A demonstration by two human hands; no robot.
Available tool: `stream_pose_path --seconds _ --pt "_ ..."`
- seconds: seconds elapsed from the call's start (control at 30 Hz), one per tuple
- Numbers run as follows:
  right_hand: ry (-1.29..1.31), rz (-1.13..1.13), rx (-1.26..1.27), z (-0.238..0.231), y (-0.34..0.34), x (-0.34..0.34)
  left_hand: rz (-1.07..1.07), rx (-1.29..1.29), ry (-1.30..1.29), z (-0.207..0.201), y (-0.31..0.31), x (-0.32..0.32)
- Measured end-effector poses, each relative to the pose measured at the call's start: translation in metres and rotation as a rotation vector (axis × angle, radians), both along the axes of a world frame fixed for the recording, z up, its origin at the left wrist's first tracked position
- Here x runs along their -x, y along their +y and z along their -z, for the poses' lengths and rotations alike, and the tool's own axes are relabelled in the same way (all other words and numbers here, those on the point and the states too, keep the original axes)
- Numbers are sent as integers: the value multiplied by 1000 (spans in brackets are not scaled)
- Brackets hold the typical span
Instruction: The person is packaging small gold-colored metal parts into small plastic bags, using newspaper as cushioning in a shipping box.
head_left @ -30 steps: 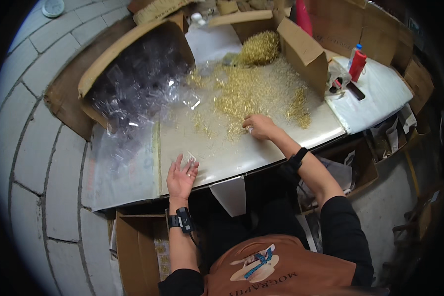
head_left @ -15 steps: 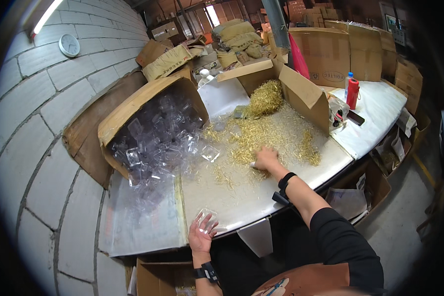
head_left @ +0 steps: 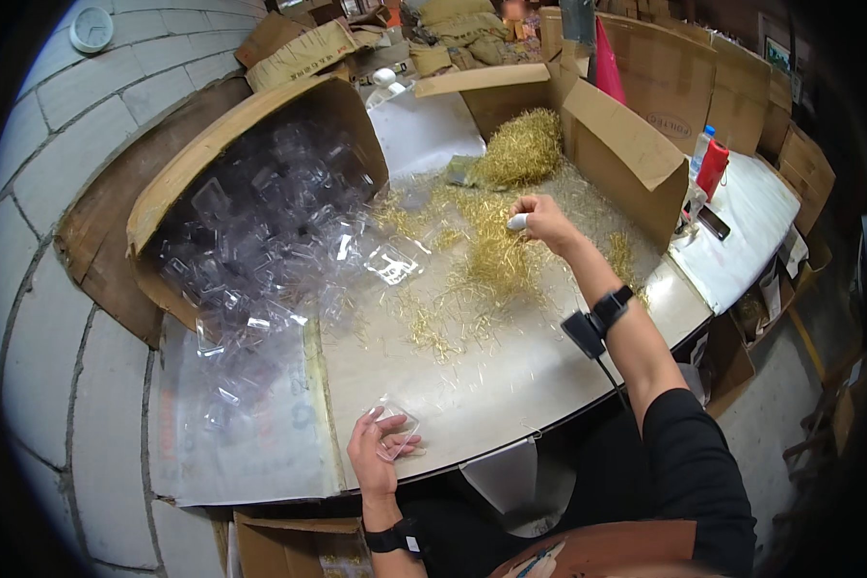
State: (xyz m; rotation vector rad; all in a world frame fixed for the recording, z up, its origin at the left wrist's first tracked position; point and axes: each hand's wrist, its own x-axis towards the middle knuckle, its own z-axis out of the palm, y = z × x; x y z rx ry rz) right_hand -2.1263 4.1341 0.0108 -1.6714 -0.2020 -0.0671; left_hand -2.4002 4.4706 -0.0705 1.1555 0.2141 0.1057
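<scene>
My left hand [head_left: 376,453] is at the near edge of the table, palm up. Its fingers curl around a small clear plastic box [head_left: 398,430]. Stretched forward, my right hand [head_left: 541,222] is at the spread of thin gold-coloured metal pieces [head_left: 496,265]. Its fingers are pinched together, and a white cover [head_left: 517,222] wraps one fingertip. Whatever is between those fingertips cannot be made out against the gold pieces. Beyond the hand rises a denser heap of the same pieces [head_left: 525,149], in front of an open cardboard box.
At left, a tipped cardboard box [head_left: 154,217] spills many clear plastic boxes [head_left: 260,222] onto the table [head_left: 433,395]. Cardboard flaps [head_left: 626,135] border the right side. Farther right are a red bottle [head_left: 711,170], a blue-capped bottle [head_left: 703,144] and a phone [head_left: 714,223].
My right hand has moved farther forward over the gold pieces, its fingers now pinched. My left hand still holds the clear plastic box, turned slightly. The whole view has shifted downward and closer.
</scene>
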Motion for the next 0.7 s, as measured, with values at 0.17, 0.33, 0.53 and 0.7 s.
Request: stream_pose_path --seconds 0.17,0.33,0.53,0.7 --pt "59 33 -136 9 -2 -9 -54 -26 22 2 -1 -2" --pt "-21 -20 -256 0 -7 6 -41 -20 0 7 0 7" --pt "-62 179 665 24 -34 12 -101 -48 -8 7 -7 2" --pt "-447 117 1360 11 68 100 -138 -14 -28 6 -1 7"
